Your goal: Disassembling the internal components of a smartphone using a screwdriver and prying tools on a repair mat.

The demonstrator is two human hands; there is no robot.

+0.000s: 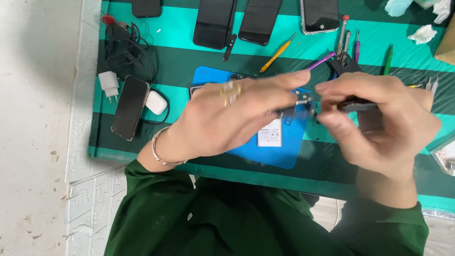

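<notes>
Pinched a small metal part (302, 98) between left hand (227, 118) and right hand (379, 123) (both blurred) over the blue repair mat (208, 76).

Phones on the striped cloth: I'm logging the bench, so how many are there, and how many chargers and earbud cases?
Phones: 5
White charger plug: 1
White earbud case: 1
Total: 7

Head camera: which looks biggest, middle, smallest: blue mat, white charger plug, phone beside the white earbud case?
1. Blue mat, though hands cover part of it.
2. Phone.
3. White charger plug.
</notes>
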